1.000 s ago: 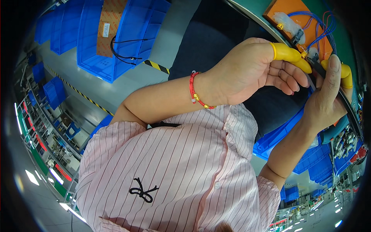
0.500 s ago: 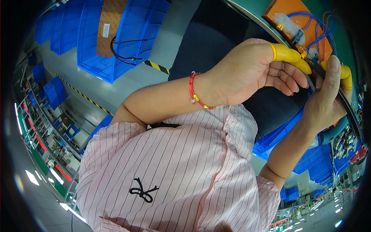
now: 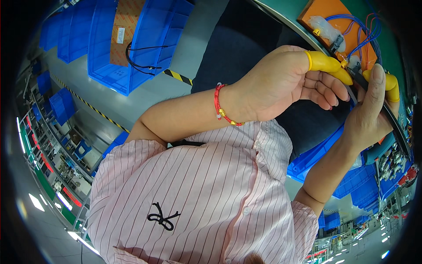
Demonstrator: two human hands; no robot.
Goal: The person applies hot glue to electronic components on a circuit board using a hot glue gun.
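Observation:
My left hand [image 3: 285, 83], with a red bracelet on its wrist, reaches in from the left. Yellow finger cots cover its thumb and forefinger, which are pinched together at the bench edge. Opposite it, my right hand [image 3: 371, 105] has its bare thumb upright and yellow cots on the fingers behind. Between the two sets of fingertips is a small dark connector [image 3: 354, 64] with thin wires, mostly hidden; the right fingers close around it. What the left pinch grips is too covered to make out. A small yellow piece [image 3: 343, 64] shows beside the left fingertips.
An orange board [image 3: 323, 11] on the green bench carries a clear plastic bag [image 3: 323, 24], a black connector [image 3: 337, 43] and looped blue wires [image 3: 373, 33]. Blue crates [image 3: 107, 75] stand on the floor at left, one with black cables over it. More blue bins [image 3: 358, 182] lie at lower right.
Both hands stay at the same place with only a very slight shift. The left fingertips have dropped a little; the grips look the same.

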